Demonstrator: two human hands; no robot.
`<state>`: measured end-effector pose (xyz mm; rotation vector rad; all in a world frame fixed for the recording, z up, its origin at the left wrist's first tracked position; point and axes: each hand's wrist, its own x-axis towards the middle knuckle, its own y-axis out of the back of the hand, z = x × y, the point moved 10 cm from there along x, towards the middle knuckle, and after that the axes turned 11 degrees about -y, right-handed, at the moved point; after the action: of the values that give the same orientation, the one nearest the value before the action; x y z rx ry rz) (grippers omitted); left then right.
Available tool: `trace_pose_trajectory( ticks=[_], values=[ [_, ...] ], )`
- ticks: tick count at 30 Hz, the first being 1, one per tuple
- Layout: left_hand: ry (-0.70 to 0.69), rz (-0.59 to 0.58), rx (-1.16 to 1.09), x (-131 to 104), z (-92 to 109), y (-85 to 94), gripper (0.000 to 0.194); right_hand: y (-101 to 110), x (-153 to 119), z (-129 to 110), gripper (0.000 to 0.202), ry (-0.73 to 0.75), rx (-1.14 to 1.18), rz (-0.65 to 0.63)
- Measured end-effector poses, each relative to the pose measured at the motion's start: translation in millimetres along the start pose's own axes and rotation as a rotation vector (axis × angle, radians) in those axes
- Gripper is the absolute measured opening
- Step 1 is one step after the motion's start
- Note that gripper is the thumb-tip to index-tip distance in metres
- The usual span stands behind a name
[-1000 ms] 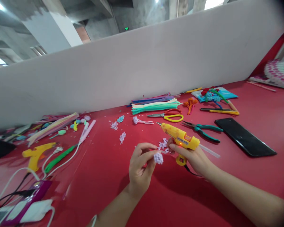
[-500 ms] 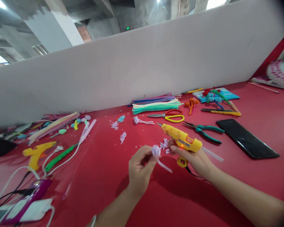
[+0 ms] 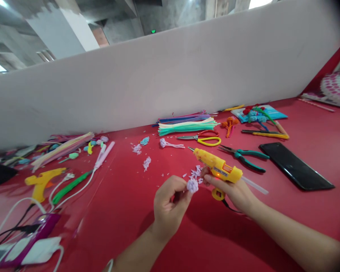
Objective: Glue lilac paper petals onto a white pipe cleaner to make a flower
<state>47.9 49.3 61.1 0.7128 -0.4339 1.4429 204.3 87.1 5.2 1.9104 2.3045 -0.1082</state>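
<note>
Between the thumb and fingers of my left hand point(image 3: 170, 204) is a pale purple fluffy ball point(image 3: 192, 185), its stem hidden from view. My right hand point(image 3: 232, 189) is wrapped round the handle of a yellow glue gun point(image 3: 217, 164), whose nozzle points up and left and whose small orange light glows. A clear glue stick point(image 3: 255, 185) sticks out of its back. Small purple clippings point(image 3: 196, 173) lie on the red table between the two hands. Farther back rests another purple ball with stems point(image 3: 171, 144).
Behind lie scissors point(image 3: 208, 139), teal pliers point(image 3: 248, 156), bundled pipe cleaners point(image 3: 188, 126) and a black phone point(image 3: 296, 166). On the left are a second glue gun point(image 3: 42, 183), a green-handled tool point(image 3: 70, 188), a pink tool point(image 3: 104, 155) and a purple power strip point(image 3: 38, 238) with cables.
The purple ball in my left hand has turned and shifted slightly right and down, and its stem no longer shows. My right hand and the glue gun have barely moved.
</note>
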Motion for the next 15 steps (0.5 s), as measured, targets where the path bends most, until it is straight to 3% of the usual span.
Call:
trace_pose_trajectory(
  ticks=[8,15],
  values=[
    [-0.037,-0.049,0.102,-3.2,2.4,-4.0,0.009,-4.0,-5.5,-13.4,0.020,0.016,-0.040,-0.016],
    [-0.016,-0.054,0.090,-3.3,-3.2,-10.7,0.014,-22.9,-10.0,-22.5,0.015,0.281,-0.214,-0.051]
  ],
)
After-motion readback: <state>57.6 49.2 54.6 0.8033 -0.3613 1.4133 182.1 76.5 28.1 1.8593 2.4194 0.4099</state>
